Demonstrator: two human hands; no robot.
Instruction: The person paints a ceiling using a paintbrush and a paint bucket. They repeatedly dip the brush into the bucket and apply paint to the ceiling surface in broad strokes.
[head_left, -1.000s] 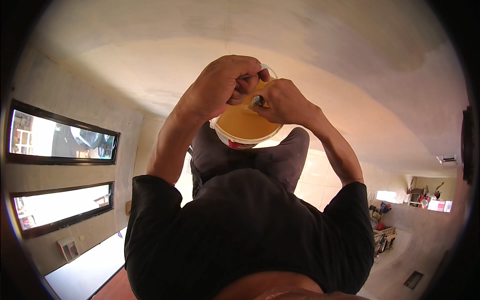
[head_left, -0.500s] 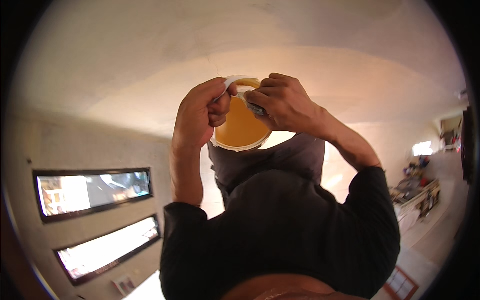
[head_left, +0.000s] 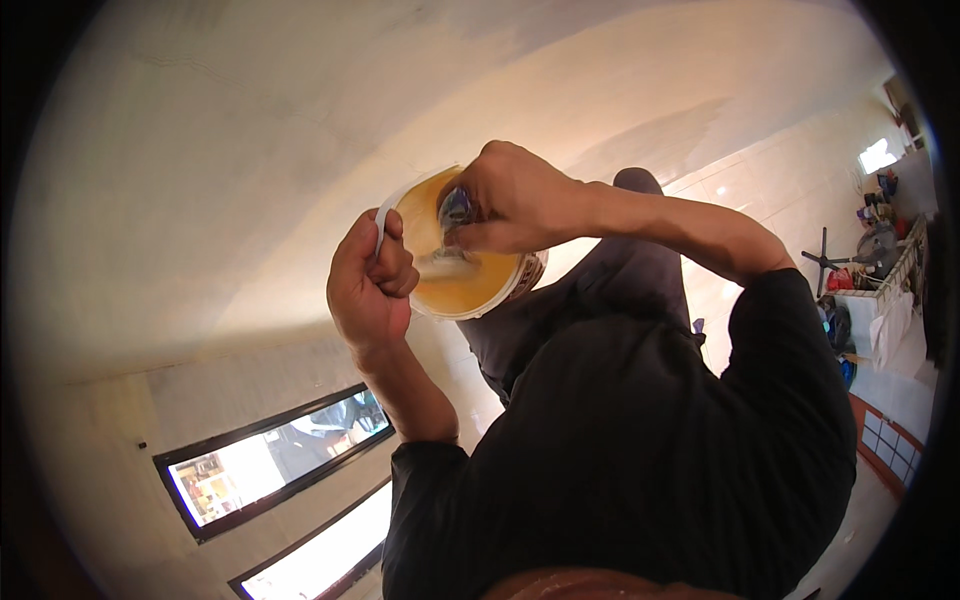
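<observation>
A white bucket [head_left: 489, 306] with a yellow-orange inside hangs tilted in front of my legs. Its pale, curved handle [head_left: 383, 222] runs up through the closed fingers of my left hand [head_left: 372, 275], at the bucket's left side. My right hand [head_left: 520, 200] reaches over the opening from the right, its fingers wrapped round the dark, shiny grip of what looks like a paintbrush [head_left: 452, 266]. The pale, wide head of that brush is inside the bucket and smeared by motion. How deep the bucket's contents are, I cannot tell.
A plastered wall [head_left: 250, 150] with uneven patches fills the far side. Two long dark-framed windows [head_left: 285, 455] are at the lower left. Off to the right stand a fan [head_left: 878, 245] and a cluttered counter [head_left: 880, 290]. Pale tiles [head_left: 740, 190] show beyond my legs.
My right hand has moved the brush from the rim down into the bucket. The view has turned, and the bucket now leans more, with my left hand still on its handle.
</observation>
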